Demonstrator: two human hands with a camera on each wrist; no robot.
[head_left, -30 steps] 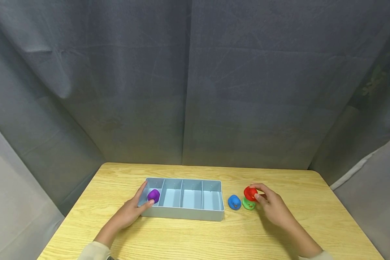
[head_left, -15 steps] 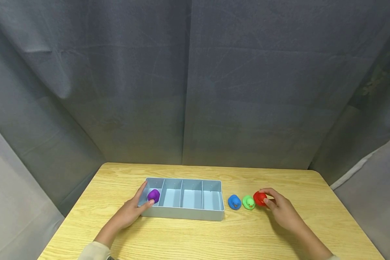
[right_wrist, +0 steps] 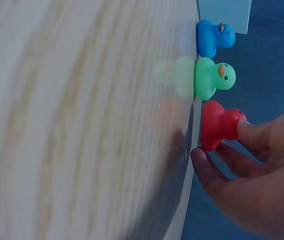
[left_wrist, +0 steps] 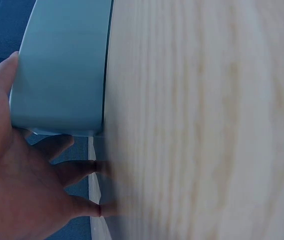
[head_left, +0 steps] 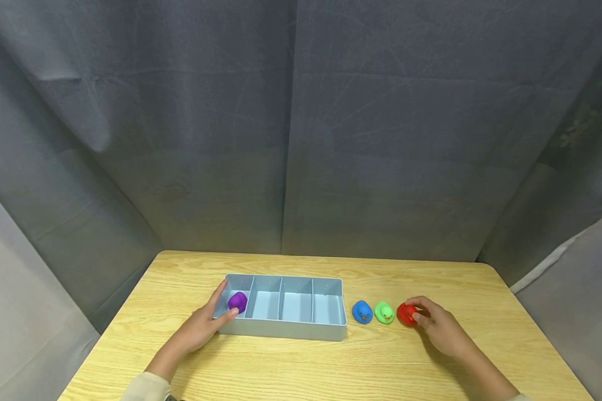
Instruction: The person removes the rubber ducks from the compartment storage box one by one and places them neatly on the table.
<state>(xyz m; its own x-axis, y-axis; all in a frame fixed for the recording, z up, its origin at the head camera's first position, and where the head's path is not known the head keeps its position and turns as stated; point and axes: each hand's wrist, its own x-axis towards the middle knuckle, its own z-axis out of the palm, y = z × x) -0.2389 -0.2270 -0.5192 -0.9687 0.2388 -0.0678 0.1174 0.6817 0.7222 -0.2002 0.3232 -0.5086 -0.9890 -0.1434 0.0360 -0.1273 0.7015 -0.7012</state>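
In the head view, a divided box (head_left: 279,329) is lying on the table (head_left: 261,367), with a gray curtain (head_left: 205,139) hanging behind it. The left hand (head_left: 199,328) is gripping the box at its left end, thumb resting on the front rim and forefinger reaching along the end wall. A purple toy (head_left: 238,301) is sitting inside the box's leftmost compartment, close to that thumb. Off the box's right end, a blue duck (head_left: 362,312) is standing just beside it, and a green duck (head_left: 384,312) is standing next to the blue one, farther from the box. The right hand (head_left: 443,331) is pinching a red duck (head_left: 406,314), which is sitting farthest from the box's right end.

In the left wrist view, the box's long wall is showing, and the hand is spreading its other fingers past the box's end (the compartments are staying out of sight here).

In the right wrist view, the ducks are lining up away from the box's corner: blue nearest, then green, then red. The thumb is pressing the red duck's head while the fingers are bending beneath it.
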